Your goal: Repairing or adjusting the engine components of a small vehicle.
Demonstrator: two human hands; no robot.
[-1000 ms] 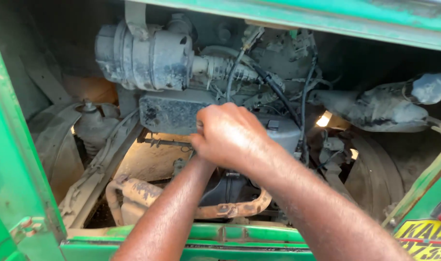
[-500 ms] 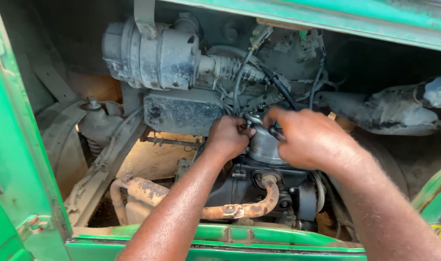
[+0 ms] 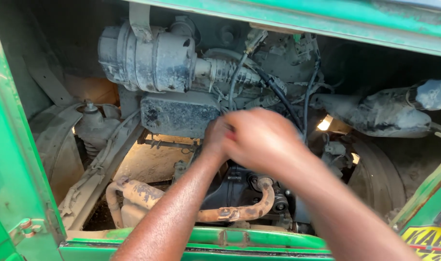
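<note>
I look into the open engine bay of a green vehicle. Both my arms reach in from below. My right hand is blurred, its fingers curled over the middle of the dirty engine just right of a dark rectangular box. My left hand sits right beside it, mostly hidden behind the right hand. What the fingers grip is covered. Black hoses and wires run down to the spot where the hands meet. A rusty bent pipe curves under my forearms.
A big grey cylindrical housing sits at the upper left. A grimy grey exhaust-like part lies at the right. A spring strut stands at the left. Green body panels and a green lower sill frame the opening.
My right hand has swung left over the engine's middle and now covers the grey part and most of my left hand. The camera has shifted slightly.
</note>
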